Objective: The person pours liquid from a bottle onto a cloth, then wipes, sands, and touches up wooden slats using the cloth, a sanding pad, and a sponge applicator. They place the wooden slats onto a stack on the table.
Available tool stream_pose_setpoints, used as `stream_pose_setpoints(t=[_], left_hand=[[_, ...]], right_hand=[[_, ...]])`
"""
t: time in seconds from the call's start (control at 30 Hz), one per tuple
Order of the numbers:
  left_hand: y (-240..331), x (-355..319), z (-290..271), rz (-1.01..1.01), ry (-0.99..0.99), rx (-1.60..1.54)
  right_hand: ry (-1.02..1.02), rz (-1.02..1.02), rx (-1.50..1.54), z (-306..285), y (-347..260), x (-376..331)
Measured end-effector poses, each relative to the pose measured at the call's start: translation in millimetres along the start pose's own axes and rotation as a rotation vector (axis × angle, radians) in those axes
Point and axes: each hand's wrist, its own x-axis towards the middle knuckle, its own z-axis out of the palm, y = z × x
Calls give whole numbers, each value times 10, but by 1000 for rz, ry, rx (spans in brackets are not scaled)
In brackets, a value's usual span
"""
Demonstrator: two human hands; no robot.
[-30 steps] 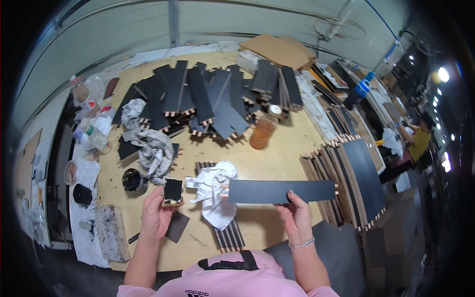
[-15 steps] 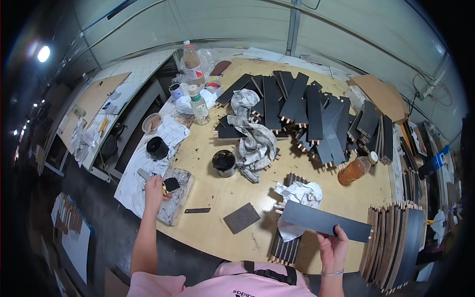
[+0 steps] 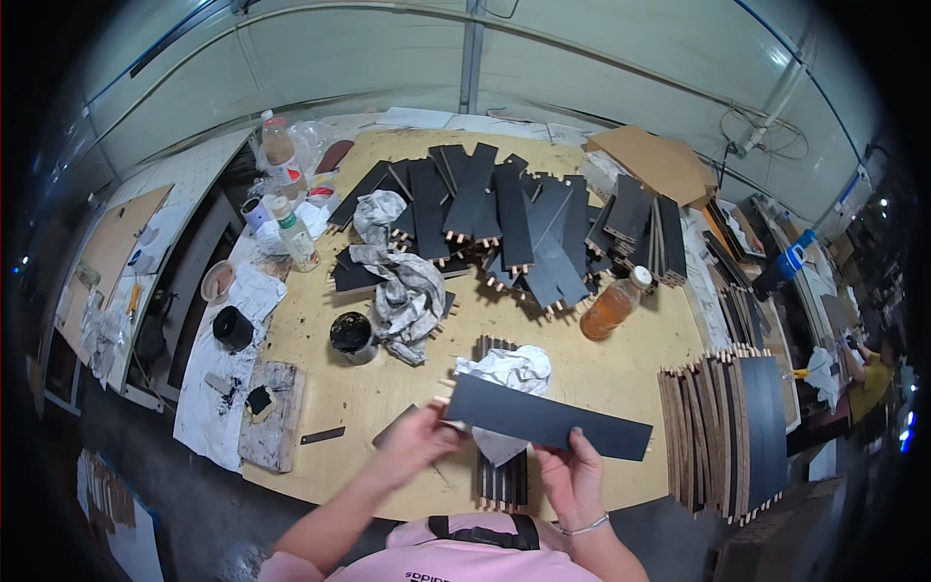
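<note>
both hands on the black panel, held flat over the tabletop.
left hand (image 3: pixel 419 441) closed on the near-left end of the black panel (image 3: pixel 548 417), right hand (image 3: pixel 572 472) pinching its lower edge; white rag (image 3: pixel 504 373) and slat stack (image 3: pixel 502 475) sit under it on the tabletop (image 3: pixel 630 359), paint cup (image 3: pixel 351 335) off left.

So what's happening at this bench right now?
A person holds a long dark panel over a wooden table, the left hand at its near-left end and the right hand gripping its lower edge. A crumpled white rag lies just behind it, with more dark panels piled farther back.
</note>
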Motion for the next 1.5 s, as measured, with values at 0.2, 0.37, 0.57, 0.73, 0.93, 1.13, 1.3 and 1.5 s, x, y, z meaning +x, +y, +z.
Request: stream_pose_setpoints(t=[0.2, 0.37, 0.57, 0.73, 0.93, 1.13, 1.3, 1.5], left_hand=[[37, 484, 462, 129, -21, -169], [215, 537, 318, 100, -147, 87], [223, 578, 358, -11, -187, 6], [643, 981, -722, 356, 404, 925], [956, 1122, -1868, 108, 549, 1881], [920, 1359, -2018, -196, 357, 2081], [926, 1441, -2114, -197, 184, 2143], [909, 1358, -2175, 110, 293, 2077]], right_hand=[[-365, 503, -553, -140, -142, -447], [-325, -739, -1727, 427, -472, -618], [-174, 118, -1187, 244, -422, -200], [-86, -190, -1071, -120, -374, -60], [3, -218, -949, -101, -476, 20], [62, -232, -901, -152, -491, 81], [56, -228, -888, -322, -512, 126], [89, -218, -849, -221, -513, 77]])
